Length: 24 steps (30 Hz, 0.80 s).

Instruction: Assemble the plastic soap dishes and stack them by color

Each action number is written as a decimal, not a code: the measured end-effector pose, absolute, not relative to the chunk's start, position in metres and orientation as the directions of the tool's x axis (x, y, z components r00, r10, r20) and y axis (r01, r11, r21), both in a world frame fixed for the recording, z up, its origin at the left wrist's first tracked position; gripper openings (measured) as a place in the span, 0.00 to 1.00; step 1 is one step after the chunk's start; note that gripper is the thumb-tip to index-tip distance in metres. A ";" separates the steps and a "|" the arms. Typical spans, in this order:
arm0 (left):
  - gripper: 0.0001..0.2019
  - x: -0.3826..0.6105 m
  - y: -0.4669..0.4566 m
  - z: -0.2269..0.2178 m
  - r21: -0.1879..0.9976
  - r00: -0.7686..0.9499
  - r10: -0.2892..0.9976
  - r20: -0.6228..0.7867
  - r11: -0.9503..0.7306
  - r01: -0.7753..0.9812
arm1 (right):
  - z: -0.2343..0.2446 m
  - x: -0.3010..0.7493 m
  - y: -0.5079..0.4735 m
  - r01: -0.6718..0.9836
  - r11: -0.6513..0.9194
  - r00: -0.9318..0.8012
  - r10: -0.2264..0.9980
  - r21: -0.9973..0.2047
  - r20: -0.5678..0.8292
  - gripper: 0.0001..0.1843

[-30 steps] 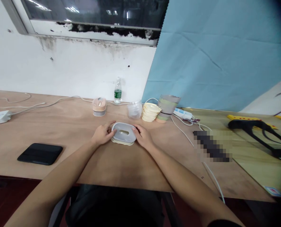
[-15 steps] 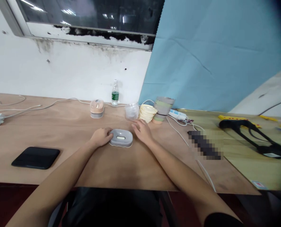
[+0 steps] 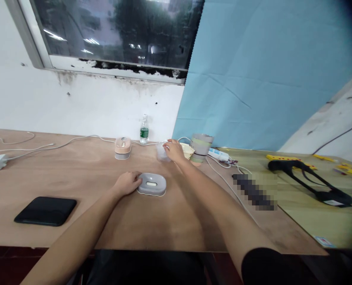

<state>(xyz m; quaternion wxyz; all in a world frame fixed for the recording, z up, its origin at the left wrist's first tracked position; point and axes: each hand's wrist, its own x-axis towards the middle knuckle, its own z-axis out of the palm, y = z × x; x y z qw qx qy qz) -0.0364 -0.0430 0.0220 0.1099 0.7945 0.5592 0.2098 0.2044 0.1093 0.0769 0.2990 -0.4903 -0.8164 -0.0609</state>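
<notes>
My left hand [image 3: 127, 183] rests on the table with its fingers closed on the left end of a grey oval dish [image 3: 161, 183], which looks like a soap dish with a pale slot in its middle. Farther off, my right hand [image 3: 174, 149] is over the right side of a stack of clear plastic pieces [image 3: 161, 152], fingers apart and bent. Whether its fingertips touch the plastic is hard to tell. Just right of that hand, a stack of cream-yellow pieces [image 3: 188, 149] is partly hidden, with a stack of grey and green pieces [image 3: 202, 144] beside it.
Toward the wall stand a pink-and-grey box [image 3: 122, 149] and a water bottle [image 3: 144, 133]. A black flat case [image 3: 46, 211] lies at left. White cables, a power strip [image 3: 218, 154], a blurred dark object [image 3: 254, 192] and a black strap-like frame [image 3: 327, 194] are at right.
My right hand has moved forward from beside the grey dish to the clear plastic stack. My left hand stays on the dish. The view has tilted up slightly.
</notes>
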 end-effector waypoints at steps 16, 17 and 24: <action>0.31 -0.038 -0.048 0.029 0.490 0.156 0.946 0.283 -0.283 0.824 | 0.043 0.204 -0.010 -0.032 0.420 -0.071 0.904 -0.907 0.421 0.19; 0.32 -0.037 -0.050 0.030 0.517 0.157 0.935 0.319 -0.310 0.798 | 0.039 0.204 -0.018 -0.151 0.324 -0.100 0.935 -0.934 0.340 0.19; 0.34 -0.019 -0.062 0.034 0.745 0.175 0.833 0.525 -0.549 0.378 | 0.035 0.203 -0.030 -0.414 0.031 -0.243 0.959 -0.910 0.143 0.21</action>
